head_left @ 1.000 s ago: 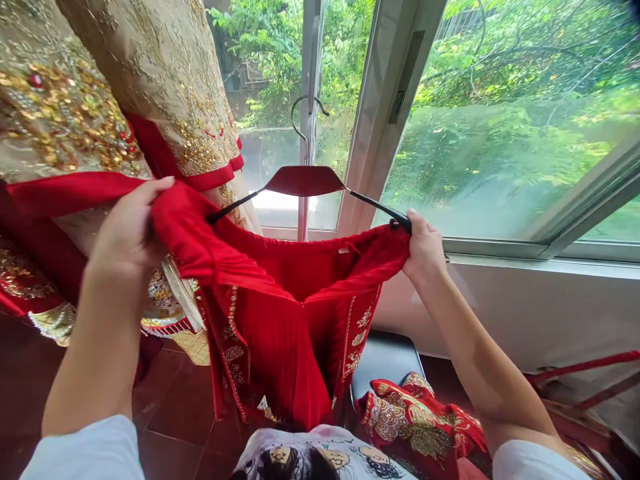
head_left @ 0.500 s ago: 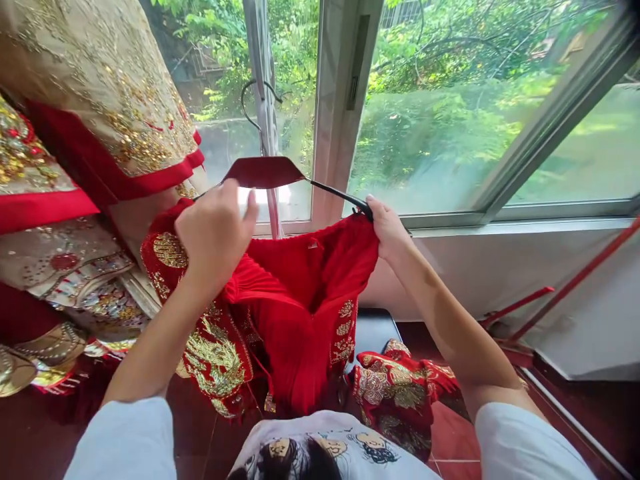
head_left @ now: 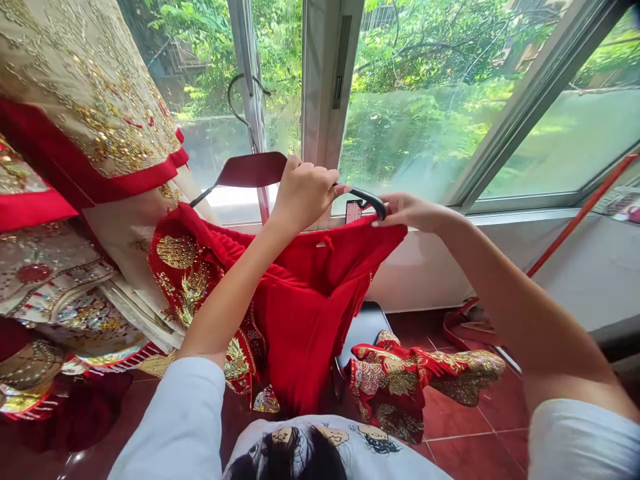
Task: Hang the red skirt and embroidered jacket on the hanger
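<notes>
A red strapless dress [head_left: 300, 327] with gold-embroidered panels hangs from a clothes hanger [head_left: 250, 170] with a dark red middle and black arms. The hanger's metal hook loops around a pole by the window. My left hand [head_left: 305, 193] is closed around the hanger's right arm, beside the dark red middle. At the black right tip of the hanger, my right hand [head_left: 413, 212] pinches the upper edge of the dress, fingers closed. The dress's left corner sits at the hanger's left arm. My left forearm hides part of the embroidered panel.
Cream and red embroidered garments [head_left: 125, 127] hang close on the left. Below right, a red and gold garment [head_left: 395, 380] lies over a dark-seated chair [head_left: 367, 327]. Sliding windows [head_left: 410, 133] stand ahead, and a red pole [head_left: 575, 223] leans at the right.
My left hand has moved right, from the hanger's left side to its right arm. My right hand has shifted right, drawing the dress's upper corner outward past the hanger tip.
</notes>
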`<state>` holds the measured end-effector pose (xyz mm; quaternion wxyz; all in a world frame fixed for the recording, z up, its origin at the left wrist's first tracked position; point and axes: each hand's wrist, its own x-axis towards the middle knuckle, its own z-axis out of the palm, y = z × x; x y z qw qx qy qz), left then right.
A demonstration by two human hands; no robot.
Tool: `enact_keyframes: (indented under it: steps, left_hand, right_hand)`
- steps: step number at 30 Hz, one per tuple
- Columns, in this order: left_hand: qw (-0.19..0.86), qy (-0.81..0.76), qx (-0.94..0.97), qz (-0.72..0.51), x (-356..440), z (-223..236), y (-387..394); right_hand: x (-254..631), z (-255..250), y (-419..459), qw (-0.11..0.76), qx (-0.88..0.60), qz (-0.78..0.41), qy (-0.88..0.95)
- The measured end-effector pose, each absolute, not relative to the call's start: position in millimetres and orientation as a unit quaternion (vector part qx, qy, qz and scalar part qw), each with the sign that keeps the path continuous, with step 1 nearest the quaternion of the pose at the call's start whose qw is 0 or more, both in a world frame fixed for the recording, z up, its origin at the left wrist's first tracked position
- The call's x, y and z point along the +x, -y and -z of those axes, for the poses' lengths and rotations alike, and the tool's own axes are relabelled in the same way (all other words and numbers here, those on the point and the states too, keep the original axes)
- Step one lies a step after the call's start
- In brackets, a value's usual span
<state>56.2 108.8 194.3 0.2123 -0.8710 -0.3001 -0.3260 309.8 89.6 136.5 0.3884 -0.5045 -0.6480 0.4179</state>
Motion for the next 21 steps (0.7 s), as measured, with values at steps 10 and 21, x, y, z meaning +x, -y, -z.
enact_keyframes:
  steps: [10, 21]
  left_hand:
    - [0.220, 0.352, -0.842, 0.346, 66, -185, -123]
    - [0.225, 0.384, -0.835, 0.322, 67, -185, -126]
  right_hand:
    - [262, -230, -64, 0.550, -0.599, -0.004, 0.582]
    - [189, -113, -45, 0.398, -0.535, 0.061, 0.742]
